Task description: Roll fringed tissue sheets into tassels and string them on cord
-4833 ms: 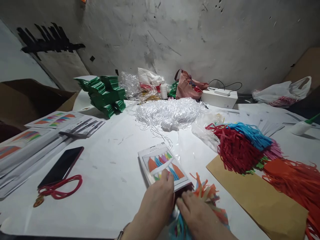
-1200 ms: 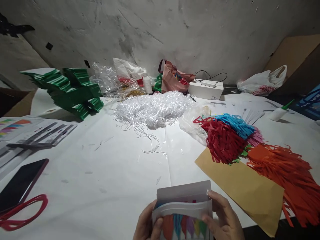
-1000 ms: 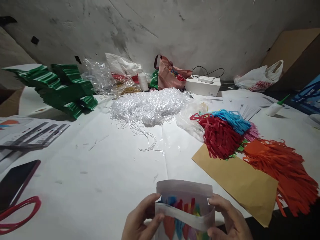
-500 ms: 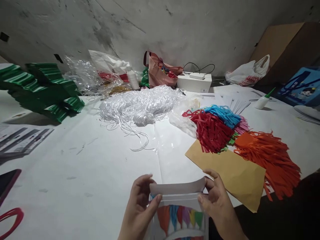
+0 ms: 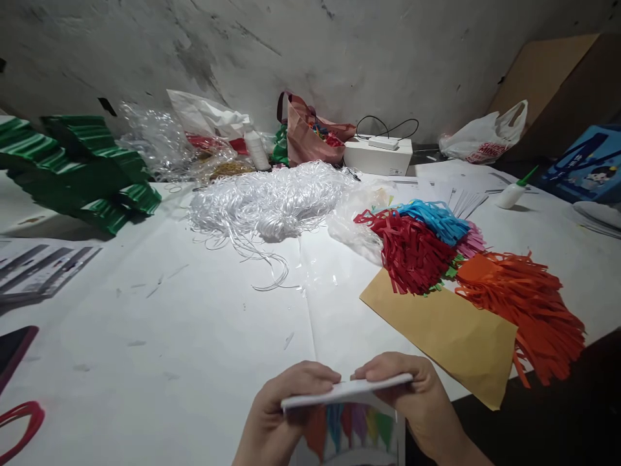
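At the front edge of the table I hold a flat packet point(image 5: 356, 432) printed with a row of coloured tassels. Its white top flap point(image 5: 348, 389) is bent over towards me. My left hand point(image 5: 284, 404) grips the flap's left part, fingers laid across the top and thumb hidden beneath. On the right part, my right hand point(image 5: 420, 404) closes in the same way. The fingertips of both hands come close together near the middle of the fold. A brown envelope-like sheet point(image 5: 446, 330) lies just beyond my right hand.
Red point(image 5: 417, 252), blue point(image 5: 431, 220) and orange paper tassels point(image 5: 524, 304) lie to the right. White ribbon point(image 5: 272, 200) is heaped at the back centre. Green folded stacks point(image 5: 82, 168) stand left, above printed sheets point(image 5: 41, 268). A glue bottle point(image 5: 510, 196) is at far right.
The flap stood up with a hand at each upper corner; now it is folded down towards me. Both hands have moved inwards, their fingers now over the fold.
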`<state>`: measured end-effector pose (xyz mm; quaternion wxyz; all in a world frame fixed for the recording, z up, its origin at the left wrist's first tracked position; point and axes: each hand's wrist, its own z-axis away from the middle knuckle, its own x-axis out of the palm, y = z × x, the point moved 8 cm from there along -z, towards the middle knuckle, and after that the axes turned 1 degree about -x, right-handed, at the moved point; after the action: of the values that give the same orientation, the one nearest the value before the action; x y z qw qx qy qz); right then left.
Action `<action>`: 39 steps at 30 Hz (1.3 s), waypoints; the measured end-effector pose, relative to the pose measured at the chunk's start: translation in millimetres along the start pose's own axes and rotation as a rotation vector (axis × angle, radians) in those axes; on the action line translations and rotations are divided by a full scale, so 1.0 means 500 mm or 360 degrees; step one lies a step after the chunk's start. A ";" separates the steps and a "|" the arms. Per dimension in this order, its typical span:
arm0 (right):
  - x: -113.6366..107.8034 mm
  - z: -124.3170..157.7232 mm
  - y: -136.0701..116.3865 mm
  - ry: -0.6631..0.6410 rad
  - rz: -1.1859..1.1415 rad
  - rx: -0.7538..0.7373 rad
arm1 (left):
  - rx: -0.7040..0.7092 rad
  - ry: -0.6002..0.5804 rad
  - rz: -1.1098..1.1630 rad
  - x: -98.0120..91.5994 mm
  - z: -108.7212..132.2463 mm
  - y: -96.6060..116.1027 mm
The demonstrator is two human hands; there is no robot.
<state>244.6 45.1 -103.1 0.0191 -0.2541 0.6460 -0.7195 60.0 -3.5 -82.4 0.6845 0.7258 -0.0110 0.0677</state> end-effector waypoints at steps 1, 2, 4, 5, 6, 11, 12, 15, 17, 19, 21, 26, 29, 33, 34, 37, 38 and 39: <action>-0.001 0.001 -0.005 0.0010 0.0016 -0.0062 | 0.0056 -0.0018 -0.0021 0.000 0.003 0.004; -0.002 0.002 -0.013 0.0014 0.0049 -0.0133 | 0.0097 -0.0019 -0.0040 -0.001 0.006 0.007; 0.000 0.002 -0.034 -0.0006 0.0182 -0.0280 | 0.0090 0.0015 -0.0051 -0.006 0.009 0.005; 0.003 0.001 -0.048 -0.0030 0.0273 -0.0372 | 0.0041 0.0033 -0.0036 -0.008 0.010 0.002; 0.008 0.001 -0.064 -0.0065 0.0384 -0.0490 | -0.0021 0.0045 -0.0025 -0.009 0.010 -0.001; 0.040 0.026 -0.140 -0.0310 0.1233 -0.1364 | -0.0241 0.0211 -0.0189 -0.013 0.011 -0.001; 0.044 0.035 -0.140 -0.0351 0.1451 -0.1512 | -0.0237 0.0229 -0.0220 -0.012 0.011 0.001; 0.043 0.056 -0.120 -0.0488 0.1991 -0.1771 | -0.0186 0.0215 -0.0223 -0.005 0.013 0.002; 0.039 0.066 -0.106 -0.0552 0.2176 -0.1835 | -0.0155 0.0207 -0.0211 -0.004 0.014 0.000; 0.041 0.069 -0.100 -0.0554 0.2266 -0.1806 | -0.0122 0.0188 -0.0235 -0.004 0.013 -0.001; 0.053 0.067 -0.102 -0.0506 0.2358 -0.1742 | -0.0095 0.0125 -0.0293 0.000 0.011 0.000; 0.127 0.071 -0.105 -0.0554 0.2609 -0.1842 | -0.0053 0.0008 -0.0358 0.015 0.006 0.007; 0.149 0.069 -0.115 -0.0532 0.2560 -0.1961 | -0.0023 0.0037 -0.0380 0.013 0.005 0.011; 0.148 0.054 -0.122 -0.0660 0.2568 -0.1897 | -0.0092 0.0131 -0.0321 -0.001 0.012 0.002; 0.146 0.051 -0.123 -0.0689 0.2603 -0.1878 | -0.0126 0.0145 -0.0279 -0.002 0.015 -0.002; 0.138 0.046 -0.135 -0.0665 0.2634 -0.1855 | -0.0238 0.0125 -0.0104 0.004 0.018 -0.015; 0.134 0.043 -0.137 -0.0675 0.2587 -0.1807 | -0.0272 0.0126 -0.0048 0.007 0.018 -0.018; 0.129 0.039 -0.136 -0.0699 0.2517 -0.1736 | -0.0299 0.0144 -0.0001 0.008 0.017 -0.020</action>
<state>216.6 15.6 -16.7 0.4947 0.1492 0.8553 -0.0394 65.6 -11.2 -92.4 0.7494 0.6546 0.0140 0.0989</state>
